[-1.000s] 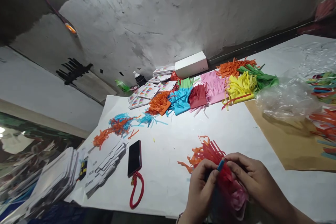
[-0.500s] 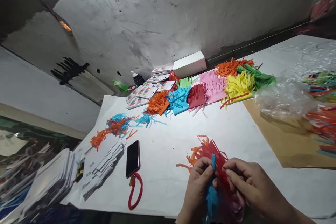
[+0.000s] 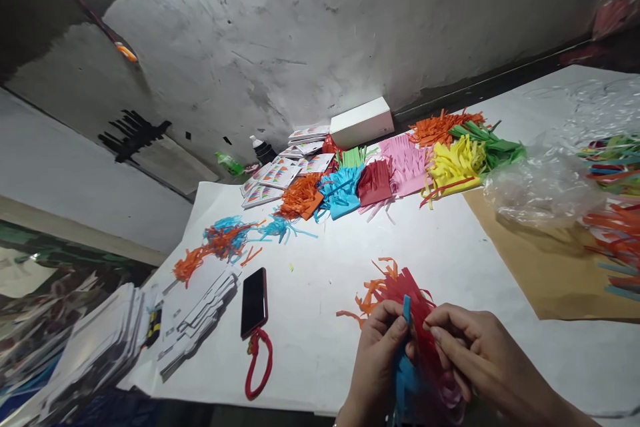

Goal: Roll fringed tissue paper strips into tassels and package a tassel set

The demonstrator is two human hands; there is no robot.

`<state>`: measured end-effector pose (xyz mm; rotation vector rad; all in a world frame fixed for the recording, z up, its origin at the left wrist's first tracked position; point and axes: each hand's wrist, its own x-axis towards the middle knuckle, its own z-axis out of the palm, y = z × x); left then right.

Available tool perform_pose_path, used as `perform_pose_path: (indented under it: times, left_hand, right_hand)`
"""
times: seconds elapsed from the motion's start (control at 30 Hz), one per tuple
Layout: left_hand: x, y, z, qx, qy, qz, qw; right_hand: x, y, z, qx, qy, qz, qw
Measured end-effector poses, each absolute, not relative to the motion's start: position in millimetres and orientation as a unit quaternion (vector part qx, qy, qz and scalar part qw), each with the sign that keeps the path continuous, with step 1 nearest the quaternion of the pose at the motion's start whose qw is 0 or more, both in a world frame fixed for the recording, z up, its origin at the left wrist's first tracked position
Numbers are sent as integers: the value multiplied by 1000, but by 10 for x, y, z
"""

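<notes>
At the table's front edge, my left hand is closed on a blue tissue-paper tassel, its narrow folded tip sticking up past the thumb. Red tissue-paper fringe spreads out between and beyond my hands. My right hand pinches part of this red fringe, close beside the left. Orange paper strips lie just beyond the left fingers, partly under the red fringe. Lower ends of the blue and red paper hang near the front edge and look blurred. The fingertips' exact hold is partly hidden.
Fringed paper bundles, among them yellow and pink, line the back of the white table. A phone with a red strap and paper stacks lie left. Brown paper and clear plastic lie right.
</notes>
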<state>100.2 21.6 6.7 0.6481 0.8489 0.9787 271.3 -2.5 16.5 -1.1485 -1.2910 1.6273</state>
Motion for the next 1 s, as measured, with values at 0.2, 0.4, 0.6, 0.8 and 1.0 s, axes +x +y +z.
perform_pose_path:
  times: [0.2, 0.4, 0.6, 0.8, 1.0]
  left_hand:
    - [999, 200, 63, 295, 403, 449, 741]
    - [1019, 223, 93, 289, 402, 449, 744]
    - [987, 195, 90, 337, 434, 426, 719]
    - [941, 139, 131, 575, 501, 392, 514]
    - [938, 154, 121, 577, 499, 374, 528]
  right_hand:
    - [2723, -24, 179, -452, -511, 625, 379]
    - [2717, -42, 171, -445, -503, 633, 385]
    - [2744, -31, 190, -461, -531, 607, 370]
    - [2762, 7, 220, -479, -519, 615, 351]
    - [2762, 7, 145, -427, -461, 685, 369]
